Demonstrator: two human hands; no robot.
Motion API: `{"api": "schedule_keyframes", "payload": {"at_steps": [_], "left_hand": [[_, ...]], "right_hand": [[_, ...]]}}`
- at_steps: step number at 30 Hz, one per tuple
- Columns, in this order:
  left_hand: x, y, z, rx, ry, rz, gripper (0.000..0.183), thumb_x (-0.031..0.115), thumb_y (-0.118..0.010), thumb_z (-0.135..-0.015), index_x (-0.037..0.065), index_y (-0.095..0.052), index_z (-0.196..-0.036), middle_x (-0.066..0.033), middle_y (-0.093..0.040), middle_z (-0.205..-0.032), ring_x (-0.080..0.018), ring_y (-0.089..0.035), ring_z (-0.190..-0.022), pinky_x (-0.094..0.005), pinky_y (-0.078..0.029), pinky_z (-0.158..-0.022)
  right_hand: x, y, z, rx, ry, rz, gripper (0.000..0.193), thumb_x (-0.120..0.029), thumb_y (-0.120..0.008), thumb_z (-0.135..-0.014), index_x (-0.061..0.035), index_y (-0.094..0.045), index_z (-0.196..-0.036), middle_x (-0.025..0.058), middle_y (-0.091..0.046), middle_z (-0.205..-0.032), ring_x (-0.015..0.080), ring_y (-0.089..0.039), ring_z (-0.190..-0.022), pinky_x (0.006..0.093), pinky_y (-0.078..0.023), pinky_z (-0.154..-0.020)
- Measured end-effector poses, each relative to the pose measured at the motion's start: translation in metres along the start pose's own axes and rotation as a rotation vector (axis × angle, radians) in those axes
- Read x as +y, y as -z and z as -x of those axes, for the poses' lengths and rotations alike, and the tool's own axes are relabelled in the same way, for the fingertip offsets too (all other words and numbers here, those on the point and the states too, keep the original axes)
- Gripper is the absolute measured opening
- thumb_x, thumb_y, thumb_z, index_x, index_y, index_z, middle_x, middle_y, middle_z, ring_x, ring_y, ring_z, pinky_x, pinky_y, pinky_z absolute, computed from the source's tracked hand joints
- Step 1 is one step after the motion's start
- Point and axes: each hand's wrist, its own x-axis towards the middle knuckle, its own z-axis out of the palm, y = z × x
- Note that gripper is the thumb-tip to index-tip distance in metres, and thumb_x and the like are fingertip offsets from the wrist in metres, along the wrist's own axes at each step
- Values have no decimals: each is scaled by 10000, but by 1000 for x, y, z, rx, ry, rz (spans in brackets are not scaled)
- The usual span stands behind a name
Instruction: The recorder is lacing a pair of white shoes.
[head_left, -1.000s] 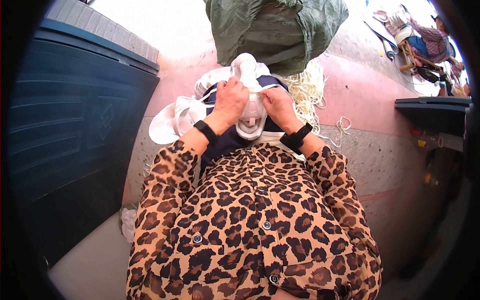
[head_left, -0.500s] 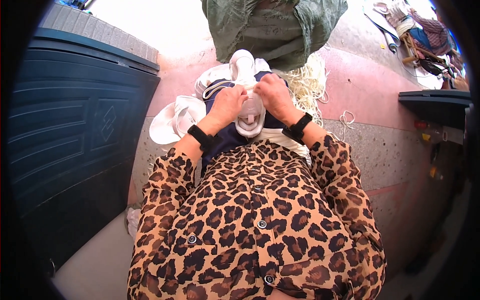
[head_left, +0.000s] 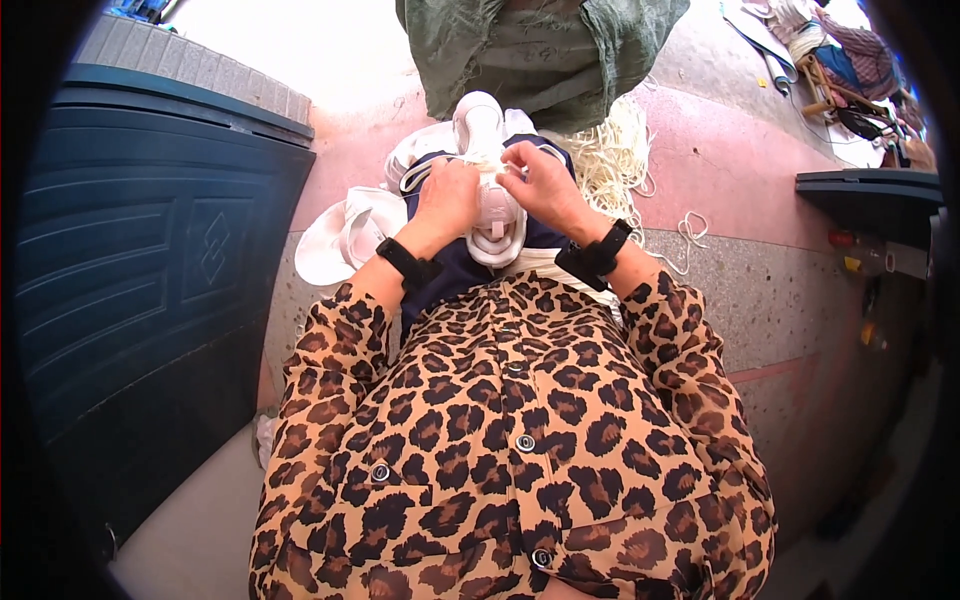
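Note:
A white shoe [head_left: 497, 208] rests on my lap over dark blue trousers, its opening toward me and its pale tongue showing. My left hand [head_left: 450, 200] is closed at the shoe's left side, with a white shoelace [head_left: 408, 180] in its fingers and a loop trailing to the left. On the right side of the lacing, my right hand [head_left: 548, 192] has its thumb and bent forefinger at the lace near the eyelets. The exact grip at its fingertips is small and partly hidden. Both wrists carry black bands.
More white shoes [head_left: 345, 235] lie left of my legs. Right of my knees is a heap of cream laces [head_left: 615, 165]. A large green sack [head_left: 545, 60] stands ahead. A dark blue door [head_left: 160, 240] is at left. Another person [head_left: 870, 60] sits far right.
My right hand has lifted slightly and its fingers have spread a little from the lace. The left hand has turned and drawn slightly left at the shoe.

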Motion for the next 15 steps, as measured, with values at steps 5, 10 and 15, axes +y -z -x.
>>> {"api": "schedule_keyframes", "payload": {"at_steps": [5,10,15], "left_hand": [[-6,5,-10,-225,7,47,123,103,-549,-725,-6,-605,-715,-183,-579,-773,-341,-520,-792,-412,-419,-732],[-5,-3,-10,-112,28,301,134,125,-565,-736,-2,-605,-716,-179,-583,-745,-337,-529,-781,-410,-419,-725],[1,-4,-4,-31,14,310,117,95,-566,-737,-6,-594,-787,-177,-581,-759,-326,-534,-764,-398,-428,-702]], "right_hand": [[10,-7,7,-19,30,124,190,-106,-533,-778,-41,-496,-953,172,-599,-844,336,-581,-801,394,-454,-675],[11,-5,7,-25,12,160,221,-82,-524,-770,-50,-495,-987,175,-603,-877,339,-580,-826,401,-457,-696],[11,-6,8,-10,21,107,220,-73,-524,-774,-44,-493,-989,175,-606,-905,337,-581,-843,393,-459,-709]]}}
